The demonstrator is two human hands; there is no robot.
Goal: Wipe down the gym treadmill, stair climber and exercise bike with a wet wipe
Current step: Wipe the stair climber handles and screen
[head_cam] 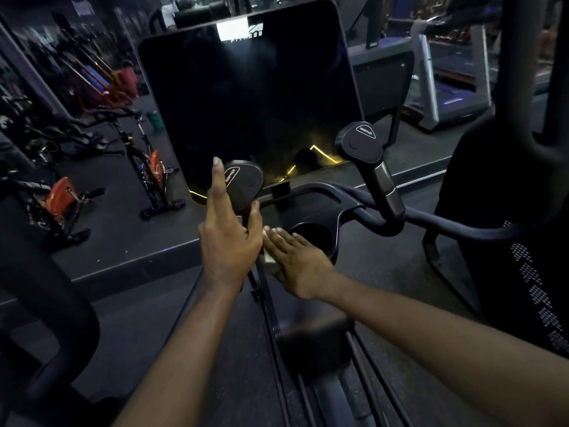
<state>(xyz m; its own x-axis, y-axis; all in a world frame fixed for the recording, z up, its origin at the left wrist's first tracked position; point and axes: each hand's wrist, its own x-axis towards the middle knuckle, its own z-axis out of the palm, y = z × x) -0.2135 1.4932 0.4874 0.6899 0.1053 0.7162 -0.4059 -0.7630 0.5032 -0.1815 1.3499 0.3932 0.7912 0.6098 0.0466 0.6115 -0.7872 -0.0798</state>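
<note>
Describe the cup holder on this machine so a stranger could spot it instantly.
Find the big dark screen in the middle. Below it, a black tray holds the cup holder, beyond the right hand. The left pad and right pad are flat and lettered; it alone is a round well.

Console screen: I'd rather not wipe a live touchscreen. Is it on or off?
Appears off: the console screen is black, with only a white patch near its top and yellow streaks low down, likely reflections.

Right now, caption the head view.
Left hand at a resistance handle, right hand flat beside the cup holder, below a dark console screen.
</note>
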